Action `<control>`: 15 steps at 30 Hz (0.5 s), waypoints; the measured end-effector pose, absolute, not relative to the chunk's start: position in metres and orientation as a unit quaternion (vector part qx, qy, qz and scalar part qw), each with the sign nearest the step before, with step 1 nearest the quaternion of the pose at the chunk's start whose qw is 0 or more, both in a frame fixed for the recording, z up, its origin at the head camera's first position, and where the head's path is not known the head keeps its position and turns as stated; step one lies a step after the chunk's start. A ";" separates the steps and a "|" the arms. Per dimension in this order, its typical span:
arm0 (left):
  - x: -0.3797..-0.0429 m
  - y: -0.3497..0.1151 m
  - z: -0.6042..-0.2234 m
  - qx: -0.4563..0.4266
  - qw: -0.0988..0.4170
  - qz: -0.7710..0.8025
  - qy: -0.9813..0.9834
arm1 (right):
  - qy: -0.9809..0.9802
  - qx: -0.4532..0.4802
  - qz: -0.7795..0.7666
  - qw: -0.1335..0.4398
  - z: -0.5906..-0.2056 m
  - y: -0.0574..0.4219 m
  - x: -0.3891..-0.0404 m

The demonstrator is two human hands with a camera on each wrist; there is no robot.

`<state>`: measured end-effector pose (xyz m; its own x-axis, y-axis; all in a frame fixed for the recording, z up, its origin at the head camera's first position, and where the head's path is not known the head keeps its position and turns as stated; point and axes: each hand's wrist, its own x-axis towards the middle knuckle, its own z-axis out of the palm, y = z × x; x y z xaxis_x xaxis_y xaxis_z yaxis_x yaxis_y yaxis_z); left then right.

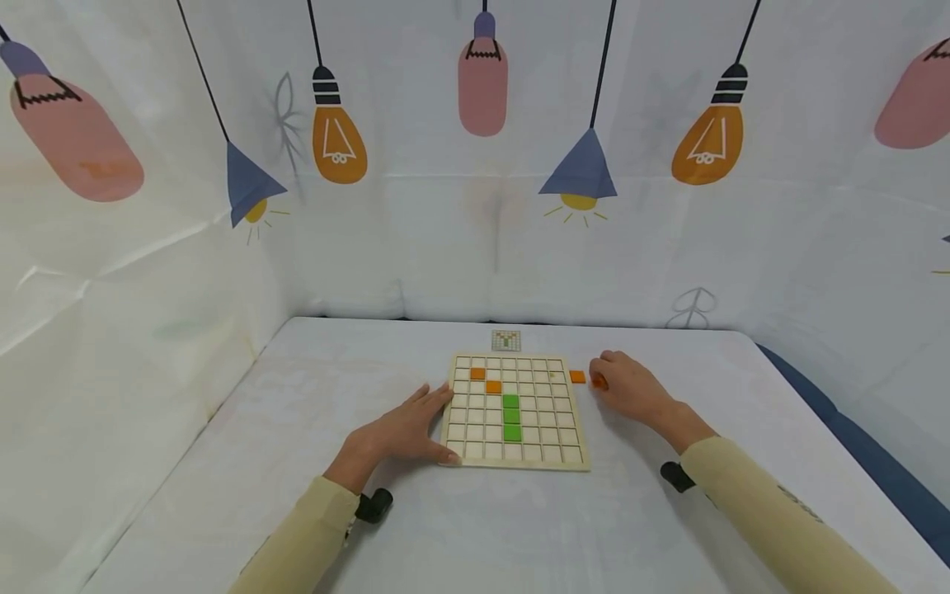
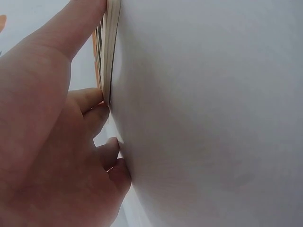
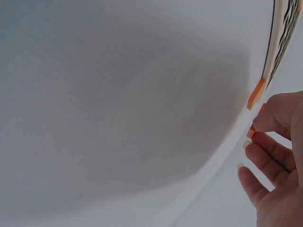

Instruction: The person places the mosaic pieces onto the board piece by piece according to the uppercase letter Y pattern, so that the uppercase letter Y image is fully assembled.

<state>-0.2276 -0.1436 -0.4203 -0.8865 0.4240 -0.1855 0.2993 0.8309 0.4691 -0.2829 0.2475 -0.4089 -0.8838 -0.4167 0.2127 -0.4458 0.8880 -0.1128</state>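
Note:
A wooden grid board (image 1: 549,467) lies on the table, with two orange tiles (image 1: 493,387) set diagonally and a short column of green tiles (image 1: 511,417) in its squares. My left hand (image 1: 401,427) steadies the board's left side, its thumb at the near left corner and its fingers spread along the edge. Right of the board, my right hand (image 1: 629,388) pinches an orange square tile (image 3: 251,133) between thumb and index finger. Another orange tile (image 1: 577,377) lies on the table against the board's right edge, between board and right hand.
Just beyond the board's far edge lies a small pattern card (image 1: 506,341) showing a similar grid. The white table (image 1: 371,346) reaches back to a hanging cloth (image 1: 416,247) printed with lamps. Dark blue fabric (image 1: 853,429) shows past the table's right edge.

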 end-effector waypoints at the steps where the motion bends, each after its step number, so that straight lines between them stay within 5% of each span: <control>1: -0.228 -0.144 -0.421 0.192 0.142 0.219 0.946 | -0.967 0.222 0.081 0.091 -0.409 0.246 -0.283; 15: -0.227 -0.144 -0.420 0.190 0.144 0.226 0.945 | -0.962 0.239 0.099 0.086 -0.408 0.220 -0.283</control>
